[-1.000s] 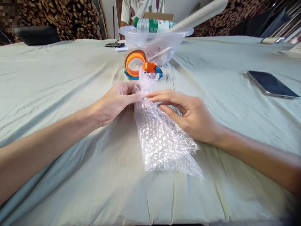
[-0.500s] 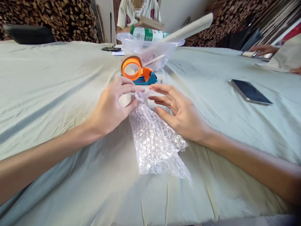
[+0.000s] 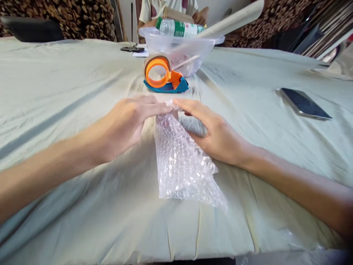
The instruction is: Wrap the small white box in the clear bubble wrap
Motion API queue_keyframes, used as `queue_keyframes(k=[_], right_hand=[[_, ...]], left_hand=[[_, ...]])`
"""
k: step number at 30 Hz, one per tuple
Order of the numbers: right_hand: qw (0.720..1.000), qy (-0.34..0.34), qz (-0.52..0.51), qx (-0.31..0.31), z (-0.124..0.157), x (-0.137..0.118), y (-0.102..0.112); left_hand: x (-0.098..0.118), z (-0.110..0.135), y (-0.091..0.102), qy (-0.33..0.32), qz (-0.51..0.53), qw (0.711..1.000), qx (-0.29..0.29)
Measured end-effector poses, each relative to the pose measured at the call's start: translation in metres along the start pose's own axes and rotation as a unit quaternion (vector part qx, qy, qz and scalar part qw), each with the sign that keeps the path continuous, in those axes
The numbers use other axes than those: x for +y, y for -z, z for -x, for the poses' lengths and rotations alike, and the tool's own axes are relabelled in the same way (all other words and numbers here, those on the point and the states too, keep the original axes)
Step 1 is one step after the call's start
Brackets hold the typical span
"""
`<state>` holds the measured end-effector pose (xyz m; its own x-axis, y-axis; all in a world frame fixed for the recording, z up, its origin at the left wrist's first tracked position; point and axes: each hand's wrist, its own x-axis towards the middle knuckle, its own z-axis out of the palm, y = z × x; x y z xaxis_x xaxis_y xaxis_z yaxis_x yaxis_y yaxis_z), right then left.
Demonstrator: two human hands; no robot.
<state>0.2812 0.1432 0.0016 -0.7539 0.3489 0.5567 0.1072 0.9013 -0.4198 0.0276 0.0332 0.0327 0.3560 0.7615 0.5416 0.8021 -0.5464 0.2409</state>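
Observation:
A crumpled sheet of clear bubble wrap point(image 3: 184, 162) lies on the cloth in front of me, its far end bunched and narrow, its near end spread wide. My left hand point(image 3: 129, 117) presses that bunched end with straight, close-set fingers; its thumb is hidden. From the other side my right hand point(image 3: 215, 132) curls round the wrap, index fingertip at the bunched end and thumb against its right edge. Whether anything is wrapped inside, I cannot tell. Just beyond my fingertips stands an orange and blue tape dispenser point(image 3: 176, 82) with a roll of tape on it.
Behind the dispenser is a translucent basin point(image 3: 182, 48) holding a green-labelled bottle point(image 3: 179, 28) and a long pale roll point(image 3: 234, 18). A phone point(image 3: 305, 103) lies to the right, another point(image 3: 132, 49) farther back. Across the table is a person point(image 3: 168, 9). Light green cloth point(image 3: 68, 84) covers the table.
My left fingers have straightened and come down over the bunched end, and its thumb has gone from sight. My right index finger has moved onto the bubble wrap. The view has shifted slightly.

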Motion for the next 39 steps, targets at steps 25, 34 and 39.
queue_keyframes(k=[25,34,39], right_hand=[[0.999,0.019,0.011,0.045,-0.014,0.011,-0.013],[0.995,0.021,0.065,-0.072,-0.037,-0.001,0.009],[0.996,0.029,0.077,-0.045,-0.034,0.004,0.005]], left_hand=[[-0.020,-0.003,-0.022,-0.066,-0.107,0.991,0.052],[-0.021,-0.009,-0.018,-0.032,0.015,0.997,0.062],[-0.018,-0.009,-0.020,-0.017,0.038,0.996,0.076]])
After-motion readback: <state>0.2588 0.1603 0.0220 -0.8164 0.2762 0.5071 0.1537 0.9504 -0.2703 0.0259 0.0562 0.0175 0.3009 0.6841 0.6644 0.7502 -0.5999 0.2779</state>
